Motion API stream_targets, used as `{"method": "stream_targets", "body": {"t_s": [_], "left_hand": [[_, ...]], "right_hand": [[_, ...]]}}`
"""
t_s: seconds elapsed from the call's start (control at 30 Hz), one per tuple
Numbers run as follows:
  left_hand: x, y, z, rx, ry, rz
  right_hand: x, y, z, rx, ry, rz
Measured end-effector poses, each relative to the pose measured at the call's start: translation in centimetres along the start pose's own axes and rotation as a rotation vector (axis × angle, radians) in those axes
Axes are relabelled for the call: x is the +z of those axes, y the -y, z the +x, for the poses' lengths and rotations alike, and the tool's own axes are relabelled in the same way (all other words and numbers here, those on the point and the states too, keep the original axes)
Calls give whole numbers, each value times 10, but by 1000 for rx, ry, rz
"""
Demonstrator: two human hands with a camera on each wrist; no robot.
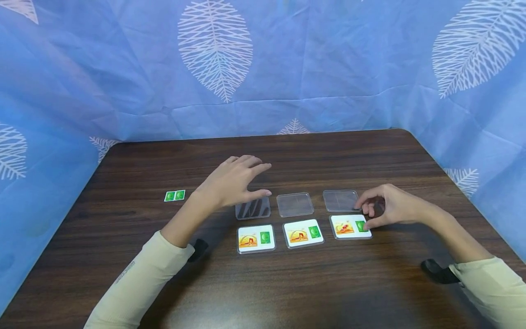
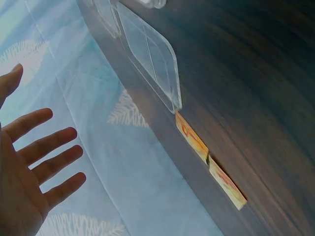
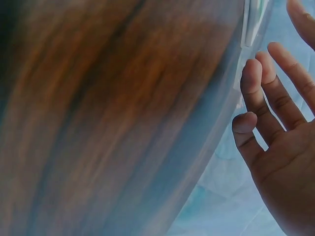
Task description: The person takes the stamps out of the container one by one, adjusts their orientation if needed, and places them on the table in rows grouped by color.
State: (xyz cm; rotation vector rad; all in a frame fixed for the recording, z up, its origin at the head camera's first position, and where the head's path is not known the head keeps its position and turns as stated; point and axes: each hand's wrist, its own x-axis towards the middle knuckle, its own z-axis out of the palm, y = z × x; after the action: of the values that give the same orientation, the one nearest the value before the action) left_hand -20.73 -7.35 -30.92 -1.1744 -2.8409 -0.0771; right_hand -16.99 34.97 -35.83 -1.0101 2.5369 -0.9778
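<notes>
Three picture cards [image 1: 297, 234] line the worktop [image 1: 287, 288] in the head view, nearer than three clear cases [image 1: 295, 204]; the left hand [image 1: 236, 180] hovers unladen; the right hand [image 1: 388, 205] has its thumb by the rightmost card [image 1: 344, 227], whether gripping I cannot tell. Left wrist: two orange pieces [image 2: 191, 137] beside a case. Right wrist: fingers [image 3: 258, 101] bent; light nudges should square that card best.
</notes>
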Motion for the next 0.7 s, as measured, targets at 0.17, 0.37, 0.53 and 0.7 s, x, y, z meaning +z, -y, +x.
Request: {"method": "stream_targets", "body": {"t_s": [0.17,0.37,0.53,0.7], "left_hand": [[1,-7,5,44,-1,23],[1,-16,12,89,24,38],[1,-24,19,123,49,70],[0,-31,26,149,69,98]], "right_hand": [[0,1,1,1,9,-19],[-1,3,2,24,14,-52],[-1,1,-1,37,22,-60],[1,0,-5,54,28,-69]]}}
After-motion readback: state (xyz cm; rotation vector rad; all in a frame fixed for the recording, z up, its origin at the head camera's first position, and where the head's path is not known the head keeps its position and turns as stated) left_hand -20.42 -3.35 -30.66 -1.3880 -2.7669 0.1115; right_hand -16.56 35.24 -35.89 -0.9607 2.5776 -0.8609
